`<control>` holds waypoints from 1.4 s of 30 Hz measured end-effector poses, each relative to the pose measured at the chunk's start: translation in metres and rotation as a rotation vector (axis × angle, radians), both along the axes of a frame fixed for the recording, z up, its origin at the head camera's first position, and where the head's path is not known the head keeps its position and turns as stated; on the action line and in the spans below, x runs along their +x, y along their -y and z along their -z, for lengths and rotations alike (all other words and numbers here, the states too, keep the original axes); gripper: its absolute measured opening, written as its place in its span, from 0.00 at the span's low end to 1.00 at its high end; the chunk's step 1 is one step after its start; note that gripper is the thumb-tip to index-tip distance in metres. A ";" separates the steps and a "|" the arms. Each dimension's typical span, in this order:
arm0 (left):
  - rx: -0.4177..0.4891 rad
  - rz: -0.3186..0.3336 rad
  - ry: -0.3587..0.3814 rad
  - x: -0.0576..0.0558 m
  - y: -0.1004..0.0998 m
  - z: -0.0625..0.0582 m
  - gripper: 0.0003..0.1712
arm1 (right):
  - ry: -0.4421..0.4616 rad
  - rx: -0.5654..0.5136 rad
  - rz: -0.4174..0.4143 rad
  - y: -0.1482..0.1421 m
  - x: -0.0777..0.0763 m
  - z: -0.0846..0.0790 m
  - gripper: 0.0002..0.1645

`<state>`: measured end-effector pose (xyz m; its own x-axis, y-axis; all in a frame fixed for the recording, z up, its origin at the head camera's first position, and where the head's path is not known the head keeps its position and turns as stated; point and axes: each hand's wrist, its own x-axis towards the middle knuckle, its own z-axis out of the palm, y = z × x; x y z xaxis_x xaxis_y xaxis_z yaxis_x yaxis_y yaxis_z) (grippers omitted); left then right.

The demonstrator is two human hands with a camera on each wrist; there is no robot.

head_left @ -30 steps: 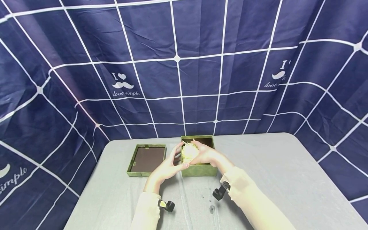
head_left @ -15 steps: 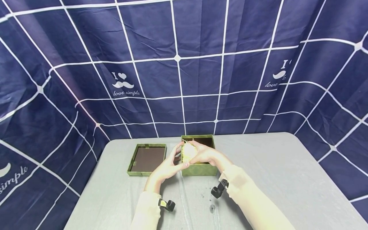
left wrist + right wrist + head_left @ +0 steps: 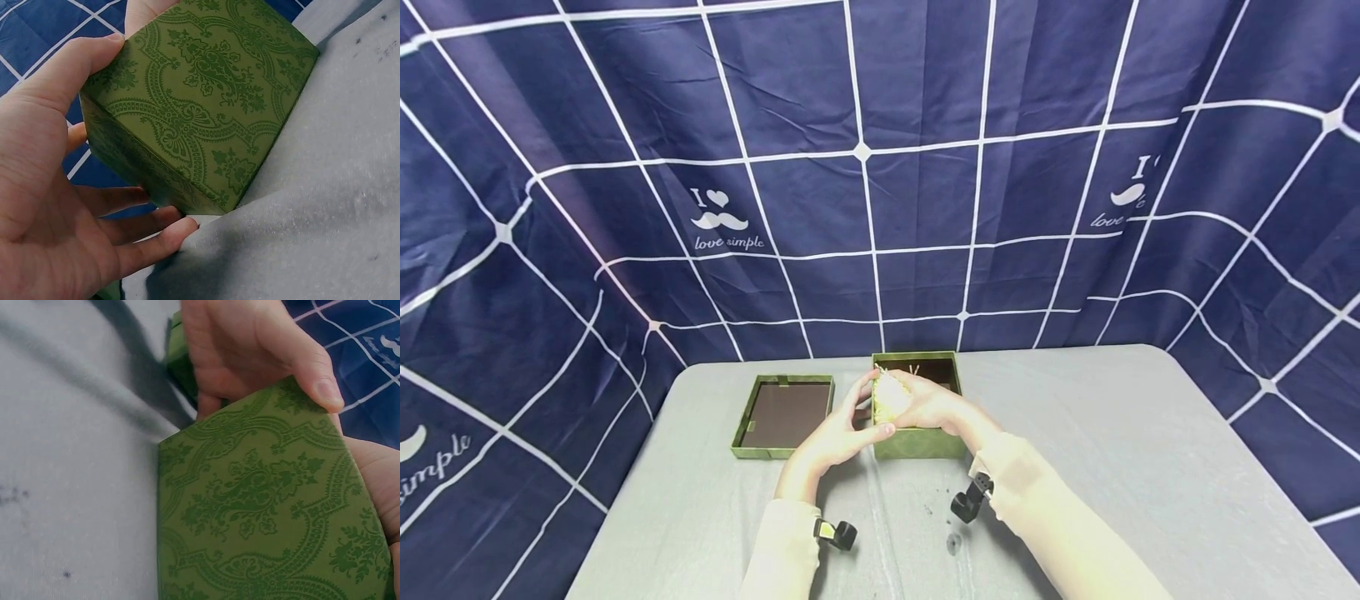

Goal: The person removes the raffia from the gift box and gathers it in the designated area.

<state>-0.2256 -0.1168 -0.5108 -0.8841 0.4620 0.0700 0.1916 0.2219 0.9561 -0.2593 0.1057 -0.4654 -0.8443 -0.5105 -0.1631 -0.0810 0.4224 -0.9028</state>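
An open green box (image 3: 920, 444) with a dark inside stands near the back of the table; its patterned front (image 3: 206, 106) fills much of the left wrist view. My left hand (image 3: 838, 433) grips the box's left side, thumb at the front top edge, other fingers spread along the side wall. Pale yellow shredded paper (image 3: 891, 394) is bunched in the left part of the box, a few strands poking up. My right hand (image 3: 928, 406) reaches in over the front wall, fingers and thumb cupped round the bunch; the box hides the fingertips in the right wrist view.
A shallow green lid (image 3: 786, 417) lies left of the box, its brown inside facing up. Grey cloth covers the table (image 3: 1075, 467). A blue curtain (image 3: 925, 200) with white lines hangs close behind the box and along both sides.
My right hand has shifted slightly left inside the box, and the shredded paper has gone with it toward the left wall. My left hand keeps its hold on the box.
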 end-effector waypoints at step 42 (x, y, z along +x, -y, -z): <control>-0.021 -0.024 -0.006 0.004 -0.001 0.002 0.55 | -0.268 0.202 0.104 -0.011 0.011 -0.024 0.47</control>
